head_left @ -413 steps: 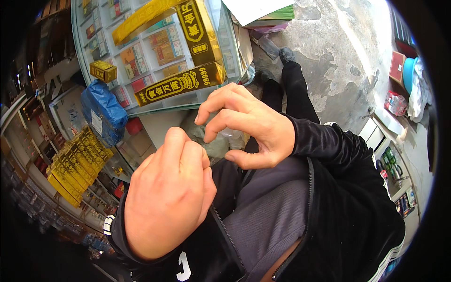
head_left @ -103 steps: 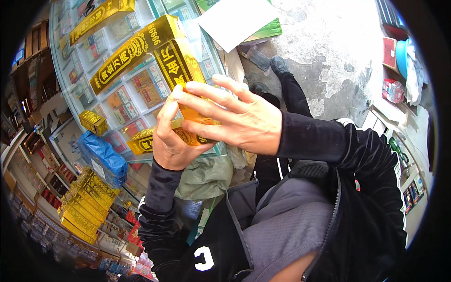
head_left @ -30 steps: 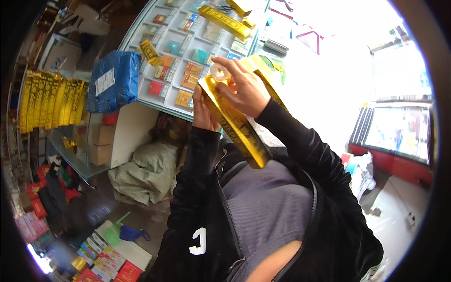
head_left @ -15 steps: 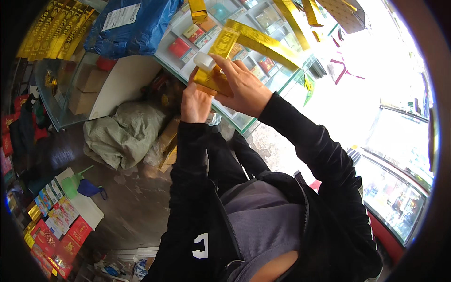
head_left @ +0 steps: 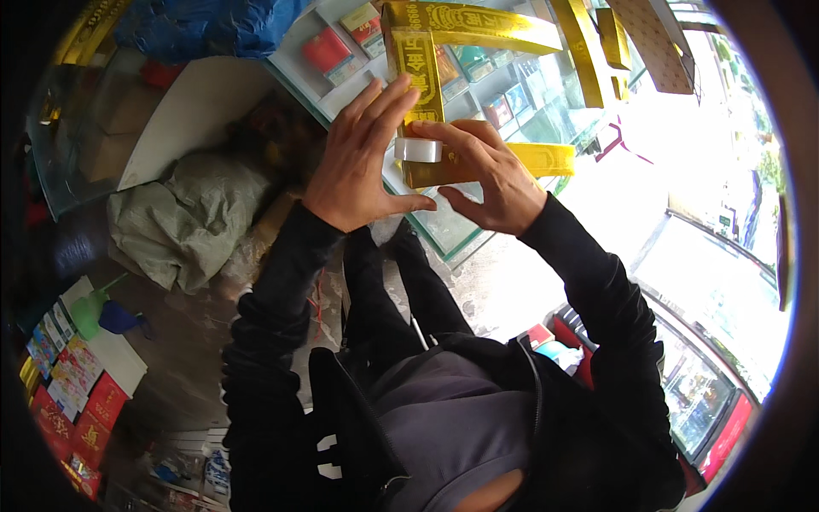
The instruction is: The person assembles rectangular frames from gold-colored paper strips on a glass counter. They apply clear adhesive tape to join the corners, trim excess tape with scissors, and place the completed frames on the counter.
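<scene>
Over the glass counter, long gold cardboard strips with embossed patterns are joined at angles. One runs away from me; another stretches right beneath my right hand. A white roll, apparently of tape, rests on the near corner of the gold piece. My left hand has straight fingers against the strip's left side, its thumb spread toward the right. The fingertips of my right hand touch the gold surface just beyond the roll, and its thumb stands apart below. Neither hand visibly grips the roll.
Small coloured boxes fill the glass case beneath. A blue plastic-wrapped bundle sits at far left, with a greyish-green sack below it. More gold strips lie at the far right. Another display case stands on the right.
My left hand has come out from under the gold piece to its left side, fingers straightened. The gold piece and roll have shifted right in view and turned. My right thumb has moved apart.
</scene>
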Tool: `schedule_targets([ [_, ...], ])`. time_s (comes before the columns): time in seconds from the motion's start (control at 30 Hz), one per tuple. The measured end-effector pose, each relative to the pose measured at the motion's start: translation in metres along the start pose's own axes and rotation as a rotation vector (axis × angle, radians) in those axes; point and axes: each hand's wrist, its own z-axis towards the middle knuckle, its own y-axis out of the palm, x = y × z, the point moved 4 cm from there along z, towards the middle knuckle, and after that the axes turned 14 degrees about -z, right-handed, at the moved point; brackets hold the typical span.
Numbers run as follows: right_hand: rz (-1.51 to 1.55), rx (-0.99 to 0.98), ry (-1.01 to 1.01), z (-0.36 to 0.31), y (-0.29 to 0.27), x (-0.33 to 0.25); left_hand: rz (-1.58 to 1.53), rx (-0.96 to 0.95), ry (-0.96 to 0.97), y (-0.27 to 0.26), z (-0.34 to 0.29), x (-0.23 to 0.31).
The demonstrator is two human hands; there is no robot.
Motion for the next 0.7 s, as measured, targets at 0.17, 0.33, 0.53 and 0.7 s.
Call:
schedule_targets([
  [0.17,-0.166,0.072,0.086,0.011,-0.007,-0.008,0.026,-0.065,0.027,0.004,0.010,-0.009],
  [0.33,-0.187,0.217,0.050,0.026,-0.004,-0.012,0.020,-0.015,0.033,0.009,0.008,-0.010],
  [0.53,-0.161,0.209,0.060,0.028,-0.004,-0.012,0.074,0.030,0.031,0.014,0.007,-0.012],
  [0.7,-0.193,0.247,0.046,0.022,-0.013,-0.008,0.109,0.014,0.023,0.016,0.004,-0.013],
])
